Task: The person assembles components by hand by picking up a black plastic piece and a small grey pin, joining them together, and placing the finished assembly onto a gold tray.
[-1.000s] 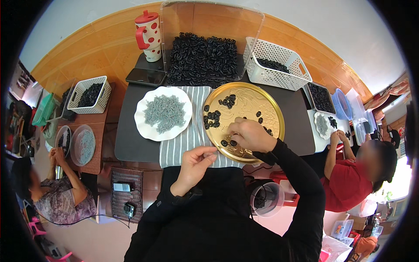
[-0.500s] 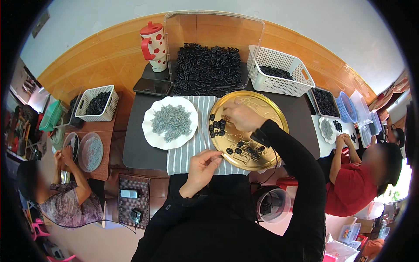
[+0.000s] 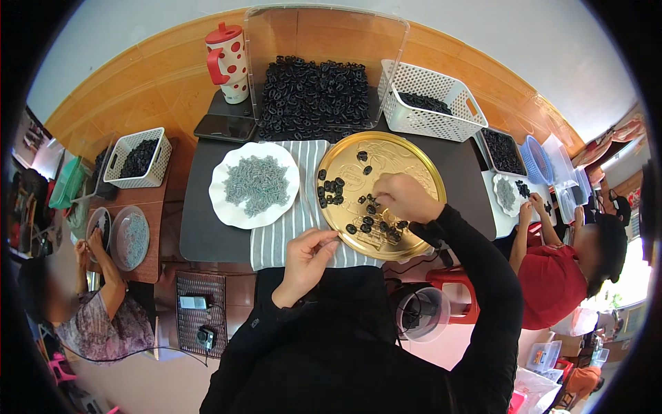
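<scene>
My right hand [image 3: 409, 198] reaches over the round gold tray [image 3: 407, 155], its fingers pinched together and pointing down among small black oval pieces [image 3: 371, 208]. Whether a piece is between those fingertips is hidden. At the near left rim of the tray is my left hand [image 3: 308, 261], thumb and forefinger drawn close together; anything they hold is too small to name. More black oval pieces lie at the tray's left side [image 3: 330, 193], with a few near its far edge [image 3: 363, 156] and a loose group near its front [image 3: 386, 229].
Left of the tray, a white scalloped plate [image 3: 219, 207] holds small grey-green slender pieces. Black pieces fill a clear bin [image 3: 324, 41] behind; a white basket [image 3: 441, 127], spotted tumbler [image 3: 236, 76] and dark phone [image 3: 224, 127] stand nearby. People work at side tables [image 3: 148, 252].
My right hand has moved from the tray's far left part nearer to me and rightward, uncovering black pieces near the far edge. My left hand keeps its pose; the whole view has shifted slightly.
</scene>
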### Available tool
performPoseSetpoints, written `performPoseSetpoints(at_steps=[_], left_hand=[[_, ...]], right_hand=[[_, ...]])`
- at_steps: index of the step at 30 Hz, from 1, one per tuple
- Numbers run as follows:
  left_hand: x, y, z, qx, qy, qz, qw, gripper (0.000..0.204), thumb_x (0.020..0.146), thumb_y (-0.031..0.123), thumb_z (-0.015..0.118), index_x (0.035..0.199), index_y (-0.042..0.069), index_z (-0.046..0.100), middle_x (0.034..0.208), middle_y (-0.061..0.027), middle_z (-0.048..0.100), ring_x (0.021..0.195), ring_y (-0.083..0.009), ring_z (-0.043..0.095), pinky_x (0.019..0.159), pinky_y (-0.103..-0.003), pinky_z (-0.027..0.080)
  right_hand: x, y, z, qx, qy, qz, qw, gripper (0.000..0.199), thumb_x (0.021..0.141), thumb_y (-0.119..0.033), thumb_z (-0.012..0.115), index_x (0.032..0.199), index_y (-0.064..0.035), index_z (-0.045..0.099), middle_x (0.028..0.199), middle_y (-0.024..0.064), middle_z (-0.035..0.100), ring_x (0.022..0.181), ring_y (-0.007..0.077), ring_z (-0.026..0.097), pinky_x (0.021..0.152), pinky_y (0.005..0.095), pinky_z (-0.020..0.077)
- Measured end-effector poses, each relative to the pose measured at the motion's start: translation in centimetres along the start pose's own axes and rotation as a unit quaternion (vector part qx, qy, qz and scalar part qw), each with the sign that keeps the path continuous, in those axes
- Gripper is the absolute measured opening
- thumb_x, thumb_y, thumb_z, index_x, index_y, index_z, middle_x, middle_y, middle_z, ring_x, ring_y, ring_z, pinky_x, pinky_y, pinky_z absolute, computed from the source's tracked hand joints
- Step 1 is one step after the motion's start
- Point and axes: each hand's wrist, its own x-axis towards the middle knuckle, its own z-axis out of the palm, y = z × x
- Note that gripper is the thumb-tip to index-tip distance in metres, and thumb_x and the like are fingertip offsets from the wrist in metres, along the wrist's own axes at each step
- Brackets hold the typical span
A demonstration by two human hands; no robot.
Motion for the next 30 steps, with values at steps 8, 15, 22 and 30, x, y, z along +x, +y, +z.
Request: performPoseSetpoints(at_steps=[8, 15, 22, 30], left_hand=[[-0.3, 0.3, 0.2, 0.009, -0.008, -0.017, 1.0, 0.018, 0.085, -0.003, 0.061, 0.102, -0.003, 0.065, 0.084, -0.0029, 0.058, 0.072, -0.0064, 0.052, 0.064, -0.02, 0.041], [0.6, 2.0, 1.0, 0.106, 0.015, 0.027, 0.994, 0.018, 0.08, 0.0, 0.066, 0.098, -0.002, 0.066, 0.083, -0.0065, 0.059, 0.073, -0.0134, 0.056, 0.066, -0.023, 0.043], [4.3, 4.4, 3.0, 0.413, -0.099, 0.167, 0.89, 0.026, 0.065, 0.0, 0.068, 0.09, 0.0, 0.067, 0.084, -0.0126, 0.058, 0.085, -0.0318, 0.052, 0.072, -0.038, 0.044], [5.8, 2.8, 3.1, 0.47, -0.165, 0.101, 0.861, 0.014, 0.066, -0.002, 0.064, 0.08, -0.001, 0.065, 0.082, -0.0139, 0.056, 0.087, -0.0334, 0.053, 0.076, -0.041, 0.044]], right_hand=[[2.0, -1.8, 1.7, -0.062, -0.047, 0.011, 0.997, 0.01, 0.073, -0.006, 0.063, 0.08, 0.0012, 0.061, 0.081, 0.02, 0.061, 0.08, 0.0376, 0.06, 0.071, 0.044, 0.0474], [1.5, -1.0, 2.6, -0.073, -0.014, -0.015, 0.997, 0.014, 0.074, -0.006, 0.062, 0.08, 0.0058, 0.058, 0.08, 0.0233, 0.061, 0.08, 0.0396, 0.061, 0.071, 0.0456, 0.0474], [-1.5, -2.3, 0.4, 0.153, 0.083, 0.063, 0.983, 0.007, 0.075, -0.004, 0.06, 0.079, 0.0016, 0.057, 0.067, 0.0169, 0.06, 0.065, 0.0291, 0.062, 0.058, 0.0381, 0.0467], [-7.6, -1.9, 1.8, 0.309, 0.048, 0.113, 0.943, 0.003, 0.076, -0.003, 0.061, 0.077, 0.0003, 0.061, 0.065, 0.0109, 0.061, 0.057, 0.0187, 0.059, 0.054, 0.03, 0.0455]])
